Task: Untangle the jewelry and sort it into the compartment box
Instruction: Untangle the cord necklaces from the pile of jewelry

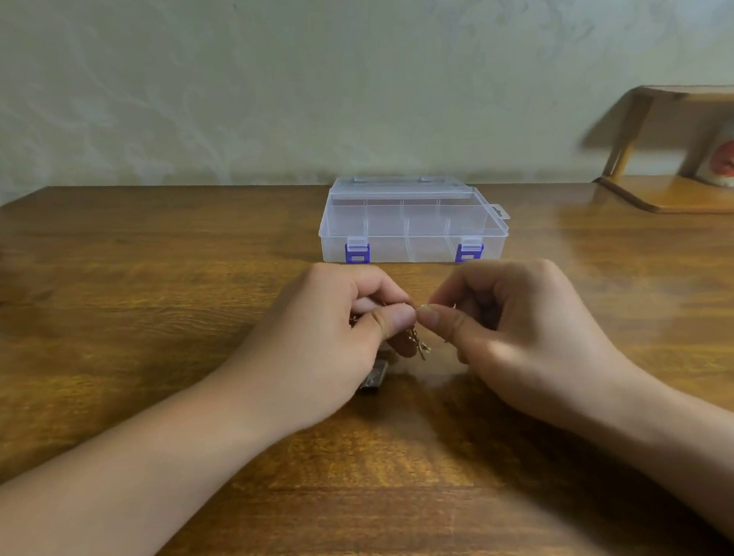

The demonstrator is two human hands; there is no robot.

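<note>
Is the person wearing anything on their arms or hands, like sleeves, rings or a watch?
No. Both forearms are bare as far as the picture shows, with no sleeves in view. The left hand and right hand show no gloves, rings, watch or bracelet. The thumbnails look short and unpainted.

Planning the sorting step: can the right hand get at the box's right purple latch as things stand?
Probably yes: the latch sits just beyond the right hand with bare table between, but that hand is pinching the jewelry.
</note>
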